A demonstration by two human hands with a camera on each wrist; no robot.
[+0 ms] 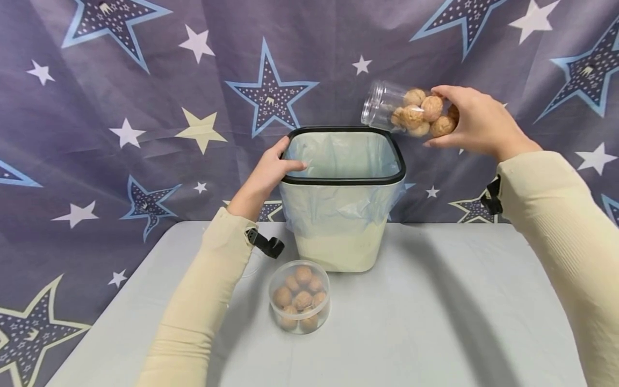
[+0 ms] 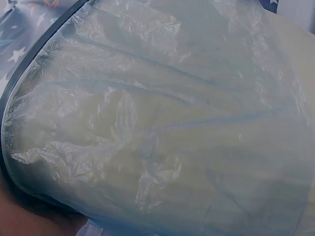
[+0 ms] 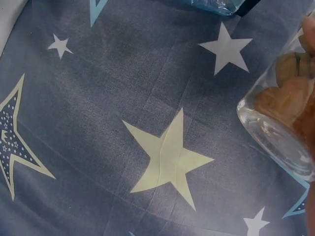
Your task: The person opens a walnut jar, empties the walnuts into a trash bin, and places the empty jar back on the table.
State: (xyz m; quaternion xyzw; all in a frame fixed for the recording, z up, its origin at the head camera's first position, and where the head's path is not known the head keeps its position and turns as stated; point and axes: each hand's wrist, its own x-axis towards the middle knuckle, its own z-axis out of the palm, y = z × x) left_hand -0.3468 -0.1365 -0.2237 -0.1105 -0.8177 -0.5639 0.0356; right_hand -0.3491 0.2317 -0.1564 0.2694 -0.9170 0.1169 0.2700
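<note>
My left hand (image 1: pixel 265 171) grips the black rim (image 1: pixel 343 181) of a cream trash can at its left side, thumb over the inside. A bluish plastic bag (image 2: pixel 162 123) lines the can and hangs over its outside. My right hand (image 1: pixel 483 122) holds a clear jar (image 1: pixel 387 101) of walnuts (image 1: pixel 432 107) by its base end. The jar lies nearly sideways, its mouth to the left, above the can's right rim. In the right wrist view the jar's base (image 3: pixel 280 140) shows at the right edge, with part of the hand.
A round clear container (image 1: pixel 325 310) with several walnuts stands on the white table (image 1: pixel 411 322) in front of the can. Behind my left wrist lies a clear round object (image 1: pixel 252 264), partly hidden. A star-patterned cloth (image 1: pixel 329 70) hangs behind.
</note>
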